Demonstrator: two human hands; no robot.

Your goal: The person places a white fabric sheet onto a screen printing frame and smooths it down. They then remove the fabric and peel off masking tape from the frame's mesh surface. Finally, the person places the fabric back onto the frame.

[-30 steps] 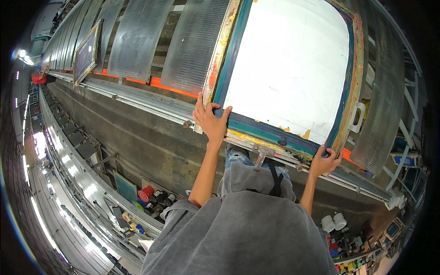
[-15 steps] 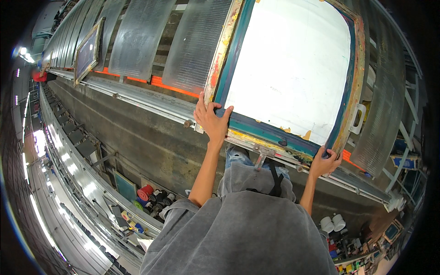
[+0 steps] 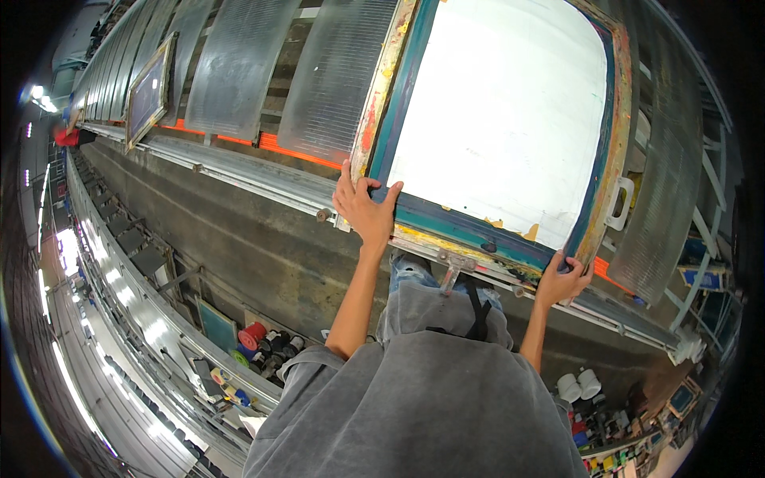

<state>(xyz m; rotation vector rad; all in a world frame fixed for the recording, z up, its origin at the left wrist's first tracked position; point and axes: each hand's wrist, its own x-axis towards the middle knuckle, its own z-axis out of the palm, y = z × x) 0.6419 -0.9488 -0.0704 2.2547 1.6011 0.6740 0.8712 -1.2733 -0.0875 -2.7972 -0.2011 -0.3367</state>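
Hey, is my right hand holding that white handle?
No, the right hand is at the near right corner of the screen-printing frame, apart from the white handle.

- Frame (image 3: 379,95): seemingly wooden, rough, crusted with dried paint.
- Sheet (image 3: 502,127) inside it: white, smooth, mostly matt, its material unclear.
- Teal border (image 3: 454,228): smooth, with a dull sheen.
- Ribbed panels (image 3: 339,80), left: translucent, plastic-looking, faintly glossy.
- Handle (image 3: 631,195), right: smooth white plastic by its look.
- Near rail (image 3: 255,177): dull silvery metal.
- Shirt (image 3: 422,398): soft, matt grey cloth.
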